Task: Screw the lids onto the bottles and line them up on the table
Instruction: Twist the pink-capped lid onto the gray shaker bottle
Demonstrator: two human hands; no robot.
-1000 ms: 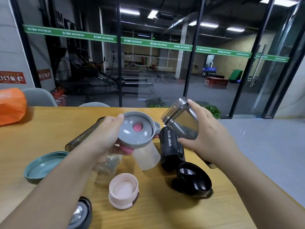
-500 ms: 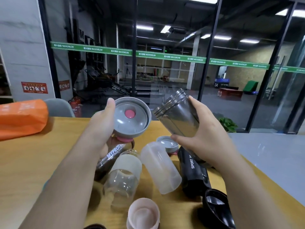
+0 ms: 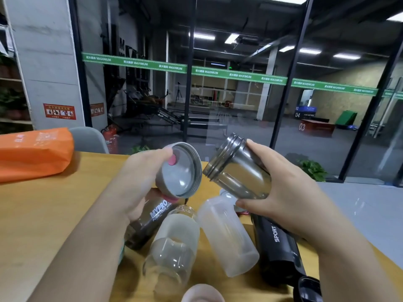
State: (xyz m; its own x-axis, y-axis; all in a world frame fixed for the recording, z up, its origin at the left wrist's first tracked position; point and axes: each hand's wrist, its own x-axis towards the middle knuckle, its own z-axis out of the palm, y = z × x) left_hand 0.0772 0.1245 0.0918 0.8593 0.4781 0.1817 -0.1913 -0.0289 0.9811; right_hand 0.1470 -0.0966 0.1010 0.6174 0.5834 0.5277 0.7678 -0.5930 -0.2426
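The left hand [image 3: 139, 184] grips the grey lid [image 3: 180, 170], thumb over its rim beside the pink stopper [image 3: 172, 160]; the right hand [image 3: 277, 192] has its fingers curled round the smoky bottle [image 3: 238, 168], which is held tilted in the air with its threaded mouth pointing up and left. Compared with half a second ago, lid and mouth have come closer: the lid's rim now sits just beside the threads, and the lid's open underside has turned toward the bottle rather than toward the camera. Both are held above the table [image 3: 43, 214]. Below them lie the MYPRO bottle [image 3: 150, 223], a clear bottle [image 3: 172, 247], a frosted cup [image 3: 226, 234] and the black SPORT bottle [image 3: 279, 247], lying as before. An orange bag [image 3: 32, 153] sits far left
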